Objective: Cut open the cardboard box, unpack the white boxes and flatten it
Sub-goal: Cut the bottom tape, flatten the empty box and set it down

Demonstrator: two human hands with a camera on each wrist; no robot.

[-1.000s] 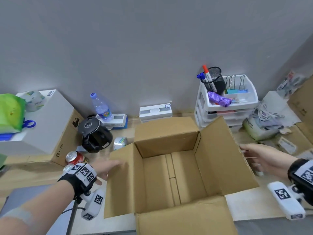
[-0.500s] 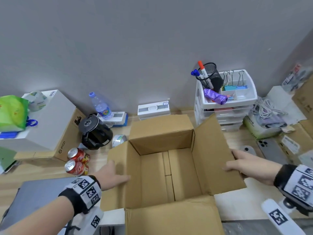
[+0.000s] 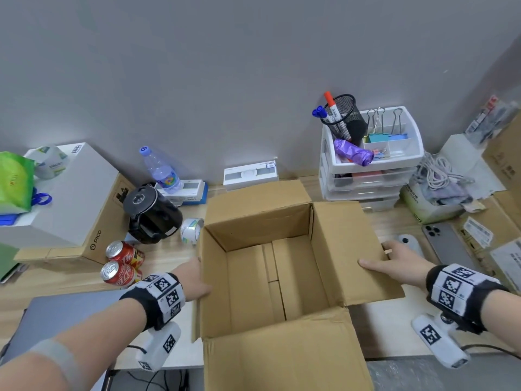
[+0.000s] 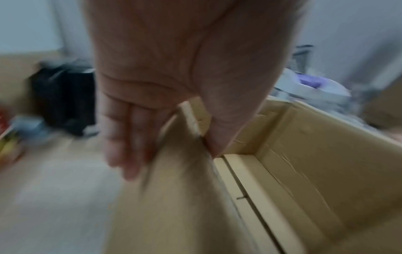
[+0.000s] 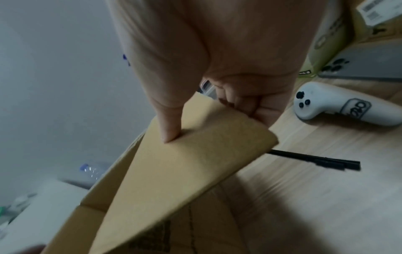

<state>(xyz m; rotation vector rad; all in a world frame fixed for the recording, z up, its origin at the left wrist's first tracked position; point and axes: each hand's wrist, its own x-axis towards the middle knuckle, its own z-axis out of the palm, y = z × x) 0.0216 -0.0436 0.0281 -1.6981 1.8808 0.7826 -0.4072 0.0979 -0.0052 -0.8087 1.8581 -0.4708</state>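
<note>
- Two bare hands hold an open brown cardboard box (image 3: 277, 280) that stands on the light wooden table (image 3: 169, 258), its four top flaps folded outward and its inside showing only bare cardboard.
- Left hand (image 3: 194, 280): the grip grasps the box's left wall, fingers (image 4: 130, 137) flat along the outside and the thumb (image 4: 217, 130) hooked over the edge onto the inner face, as the left wrist view shows.
- Right hand (image 3: 394, 263): the grip grasps the right flap (image 3: 358, 249), thumb (image 5: 168, 127) pressed on its upper face and the other fingers (image 5: 250, 104) curled beneath its edge.
- Left of the box stand two red drink cans (image 3: 121, 263), a black round kettle (image 3: 153, 214), a roll of tape (image 3: 191, 230) and a clear plastic water bottle (image 3: 160, 170).
- Behind the box, against the grey wall, lies a flat white carton (image 3: 249, 173); to its right is a white plastic drawer unit (image 3: 369, 176) carrying a black mesh pen cup (image 3: 342, 114).
- Right of the right hand lie a white handheld controller (image 5: 339, 106), a grey phone (image 3: 448, 244) face down, and a thin black rod (image 5: 315, 160) that runs out from under the flap.
- Near the left edge a large white box (image 3: 64, 198) rests on a brown carton.
</note>
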